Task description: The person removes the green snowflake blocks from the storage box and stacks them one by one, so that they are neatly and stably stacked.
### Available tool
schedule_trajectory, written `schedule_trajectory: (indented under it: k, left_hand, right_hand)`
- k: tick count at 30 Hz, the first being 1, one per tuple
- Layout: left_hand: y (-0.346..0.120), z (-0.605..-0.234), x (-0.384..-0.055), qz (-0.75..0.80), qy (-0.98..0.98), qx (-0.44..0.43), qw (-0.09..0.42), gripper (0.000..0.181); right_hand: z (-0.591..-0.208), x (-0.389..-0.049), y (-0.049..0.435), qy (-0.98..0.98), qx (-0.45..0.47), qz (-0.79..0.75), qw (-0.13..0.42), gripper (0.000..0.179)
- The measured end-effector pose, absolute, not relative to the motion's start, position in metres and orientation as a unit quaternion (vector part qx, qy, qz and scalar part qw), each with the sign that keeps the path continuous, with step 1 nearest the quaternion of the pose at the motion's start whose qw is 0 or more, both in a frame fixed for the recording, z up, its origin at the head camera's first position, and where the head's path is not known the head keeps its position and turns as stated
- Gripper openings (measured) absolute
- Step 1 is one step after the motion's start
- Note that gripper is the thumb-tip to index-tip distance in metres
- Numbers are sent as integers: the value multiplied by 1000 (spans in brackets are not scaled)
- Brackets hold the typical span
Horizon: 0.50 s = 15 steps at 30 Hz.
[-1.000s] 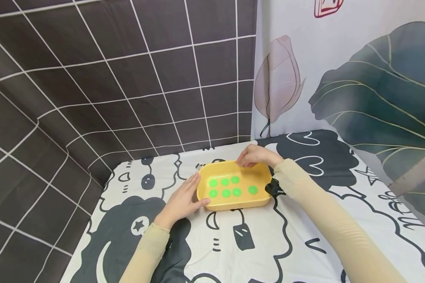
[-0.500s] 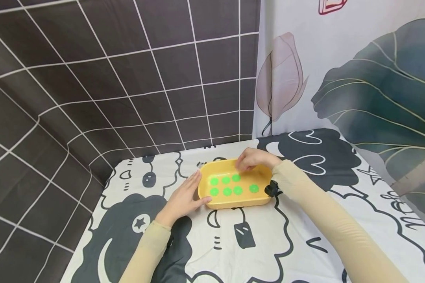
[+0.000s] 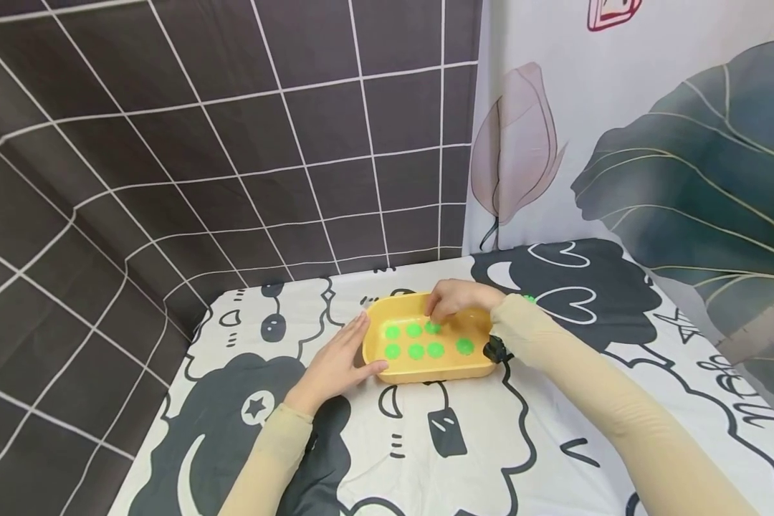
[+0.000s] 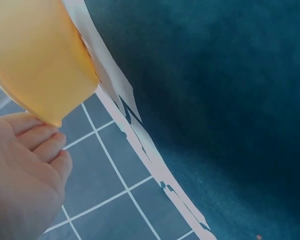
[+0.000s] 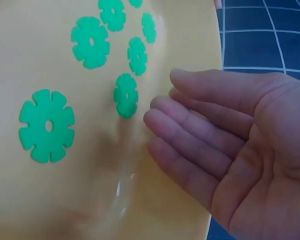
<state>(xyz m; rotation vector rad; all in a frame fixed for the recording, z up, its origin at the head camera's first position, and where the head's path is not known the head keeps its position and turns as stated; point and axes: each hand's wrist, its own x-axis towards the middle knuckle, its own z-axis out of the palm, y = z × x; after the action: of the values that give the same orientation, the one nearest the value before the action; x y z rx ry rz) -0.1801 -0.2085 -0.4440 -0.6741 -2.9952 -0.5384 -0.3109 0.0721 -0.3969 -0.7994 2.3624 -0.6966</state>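
A yellow tray point(image 3: 451, 373) with rounded corners lies on the patterned cloth. Several green notched discs point(image 3: 464, 347) lie flat on its floor, mostly in two rows at the left. My left hand point(image 3: 335, 362) rests against the tray's left end, thumb along the near side and fingers fairly straight. In the left wrist view its fingertips point(image 4: 54, 145) touch the tray's edge. Over the far side of the tray, my right hand point(image 3: 459, 297) points its fingers down beside the nearest far-row disc point(image 5: 126, 95). Its fingers are loosely bent and apart, with nothing visible between them.
Beyond the right sleeve, a small bit of green point(image 3: 529, 298) shows on the cloth point(image 3: 419, 459), mostly hidden. A black wrist device point(image 3: 495, 349) sits by the tray's right end. A dark gridded curtain point(image 3: 284, 158) hangs behind and at the left.
My right hand has dropped from the far rim into the tray, closer to the far-row discs. A bit of green now shows past the right sleeve. The left hand keeps its place.
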Motion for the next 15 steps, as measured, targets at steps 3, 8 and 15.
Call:
schedule_trajectory:
  k: [3, 8, 15]
  left_hand:
    - [-209, -444, -180, -172, -961, -217, 12, 100]
    - [-210, -445, -180, -175, -960, -217, 14, 99]
    - [-209, -448, -181, -170, -962, -212, 8, 100]
  right_hand:
    - [-399, -312, 70, 873, -320, -245, 274, 31]
    - [-402, -312, 70, 870, -337, -225, 283, 40]
    - [-406, -311, 70, 864, -342, -223, 295, 46]
